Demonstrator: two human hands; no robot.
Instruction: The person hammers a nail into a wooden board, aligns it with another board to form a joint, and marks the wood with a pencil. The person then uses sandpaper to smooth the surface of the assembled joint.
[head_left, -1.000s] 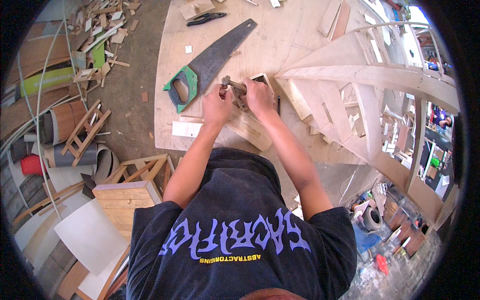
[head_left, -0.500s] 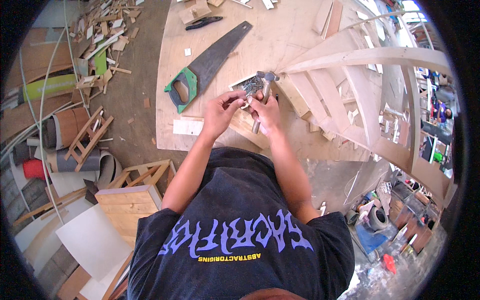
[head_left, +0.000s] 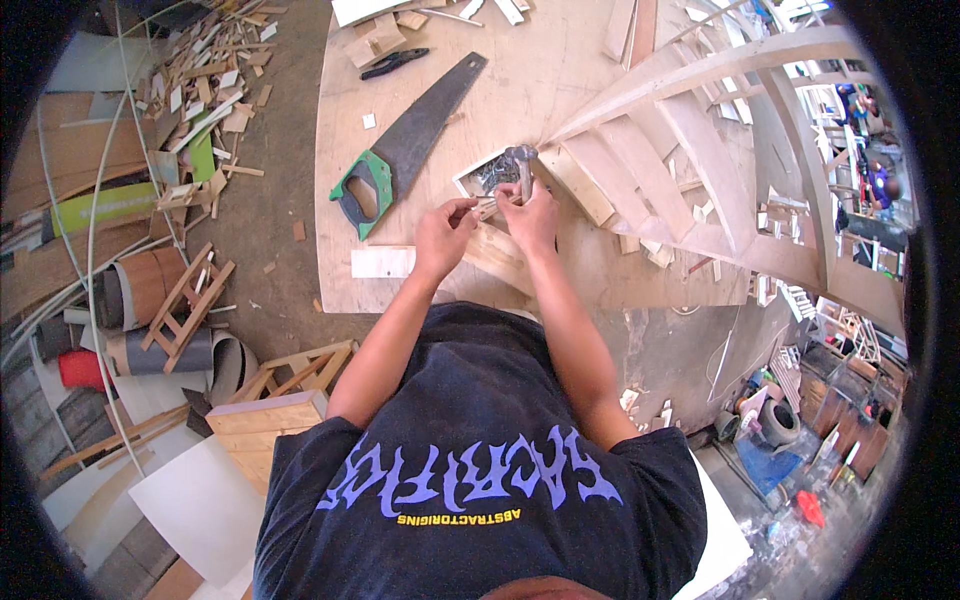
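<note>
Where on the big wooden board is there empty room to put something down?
The board is bare between the saw and the curved wooden frame, above the hands. A smaller bare patch lies along the left edge, below the saw handle, near the white block. It is crowded around the left hand, right hand and small box, and under the frame.

right hand (head_left: 530,215) grips hammer (head_left: 521,165) upright | left hand (head_left: 443,235) beside | handsaw (head_left: 405,145) on plywood (head_left: 560,70)
</note>
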